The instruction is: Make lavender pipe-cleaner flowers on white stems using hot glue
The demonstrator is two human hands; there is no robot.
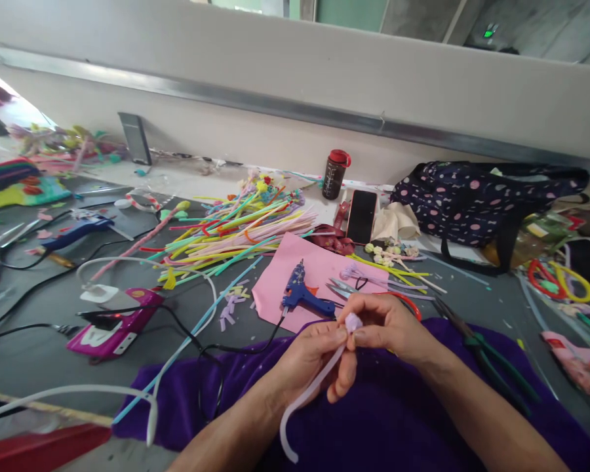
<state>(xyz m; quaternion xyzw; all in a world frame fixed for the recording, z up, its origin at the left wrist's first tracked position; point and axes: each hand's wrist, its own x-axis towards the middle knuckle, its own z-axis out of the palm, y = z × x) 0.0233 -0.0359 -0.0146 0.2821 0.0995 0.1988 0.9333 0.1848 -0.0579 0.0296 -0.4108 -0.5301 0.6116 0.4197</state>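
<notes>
Both hands meet over a dark purple cloth (373, 419). My left hand (314, 360) is closed on a lilac pipe cleaner (305, 396), whose free end curves down toward me. At its top sits a small lilac flower-like head (353, 322), pinched between the fingers of my right hand (388, 324). Just beyond them, a blue glue gun (305, 292) rests on a pink sheet (275, 275). Red-handled scissors (344, 288) lie partly hidden behind my right hand. More lilac flower pieces (356, 272) are on the sheet.
A heap of coloured pipe cleaners (246, 229) lies behind the sheet. Further back stand a dark bottle (335, 174), a phone (362, 216) and a patterned bag (482, 203). Green-handled pliers (482, 354) lie right. A magenta power strip (115, 328) with trailing cables is left.
</notes>
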